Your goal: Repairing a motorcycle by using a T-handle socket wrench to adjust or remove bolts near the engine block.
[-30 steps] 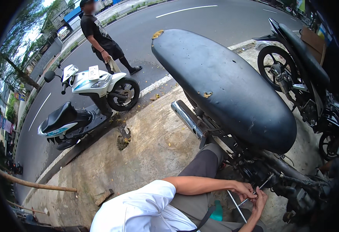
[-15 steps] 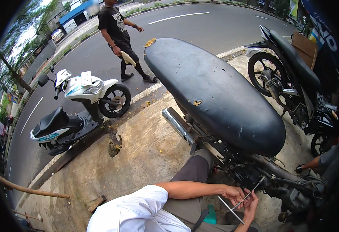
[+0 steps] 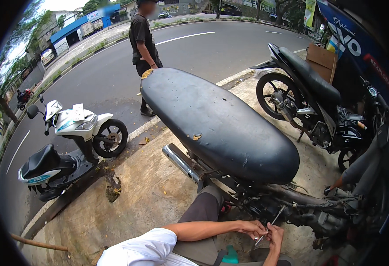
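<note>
Both of my hands meet low in the view, beside the stripped frame and engine of a motorcycle. Between them is a metal T-handle wrench (image 3: 277,215), its shaft slanting up toward the dark engine parts (image 3: 265,207). My right hand (image 3: 275,238) is closed around the shaft. The fingers of my left hand (image 3: 252,228) are bent and pinched together at the same shaft, near the crossbar end. Whether the wrench's tip sits on a bolt is too small to tell. Above the hands stretches the long black seat (image 3: 223,128), torn in spots.
A white scooter (image 3: 77,137) stands at left by the road edge. Another motorcycle (image 3: 305,88) is parked at right, near a cardboard box (image 3: 321,63). Beyond the seat a person in dark clothes (image 3: 144,48) is on the road. A bamboo pole (image 3: 39,243) juts in at lower left.
My view has shifted right and tilted up. The wrench's crossbar has turned and now shows much less. The person on the road has moved behind the seat's far end.
</note>
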The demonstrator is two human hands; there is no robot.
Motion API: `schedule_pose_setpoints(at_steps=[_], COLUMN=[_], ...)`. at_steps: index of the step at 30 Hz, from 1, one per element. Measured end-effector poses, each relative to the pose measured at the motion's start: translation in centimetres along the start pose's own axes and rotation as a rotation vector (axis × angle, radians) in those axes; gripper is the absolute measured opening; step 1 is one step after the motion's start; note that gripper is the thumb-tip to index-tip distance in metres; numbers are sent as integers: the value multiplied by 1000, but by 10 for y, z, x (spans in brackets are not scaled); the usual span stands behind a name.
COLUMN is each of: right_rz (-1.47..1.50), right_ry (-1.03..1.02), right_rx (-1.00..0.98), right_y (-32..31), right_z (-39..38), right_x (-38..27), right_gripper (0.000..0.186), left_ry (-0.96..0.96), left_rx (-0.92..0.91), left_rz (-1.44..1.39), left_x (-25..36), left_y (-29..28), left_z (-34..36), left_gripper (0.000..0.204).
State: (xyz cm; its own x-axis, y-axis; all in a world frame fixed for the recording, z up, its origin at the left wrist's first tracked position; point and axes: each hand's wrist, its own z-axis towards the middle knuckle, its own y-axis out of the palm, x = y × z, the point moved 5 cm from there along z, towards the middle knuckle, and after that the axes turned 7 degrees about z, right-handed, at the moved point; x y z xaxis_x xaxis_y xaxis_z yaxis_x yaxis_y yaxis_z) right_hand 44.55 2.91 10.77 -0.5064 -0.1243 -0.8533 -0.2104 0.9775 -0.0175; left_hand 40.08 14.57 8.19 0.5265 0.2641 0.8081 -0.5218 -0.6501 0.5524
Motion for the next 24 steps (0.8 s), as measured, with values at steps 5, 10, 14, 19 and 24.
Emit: schedule_pose_setpoints(at_steps=[5, 10, 14, 19, 24], right_rz=[342, 624, 55, 110, 98], right_ry=[240, 299, 71, 50, 24], right_rx=[-142, -342, -84, -76, -75], right_y=[3, 13, 16, 17, 21], right_z=[-3, -5, -4, -13, -14], right_x=[9, 8, 5, -6, -8], right_gripper=[24, 28, 27, 32, 32], left_ry=[-51, -30, 9, 33, 53], left_rx=[-202, -234, -100, 28, 35], left_rz=[-255, -238, -115, -66, 116], left_x=[7, 7, -10, 3, 3], left_y=[12, 14, 0, -3, -6], left_z=[-9, -9, -2, -4, -4], left_gripper=[29, 27, 23, 22, 25])
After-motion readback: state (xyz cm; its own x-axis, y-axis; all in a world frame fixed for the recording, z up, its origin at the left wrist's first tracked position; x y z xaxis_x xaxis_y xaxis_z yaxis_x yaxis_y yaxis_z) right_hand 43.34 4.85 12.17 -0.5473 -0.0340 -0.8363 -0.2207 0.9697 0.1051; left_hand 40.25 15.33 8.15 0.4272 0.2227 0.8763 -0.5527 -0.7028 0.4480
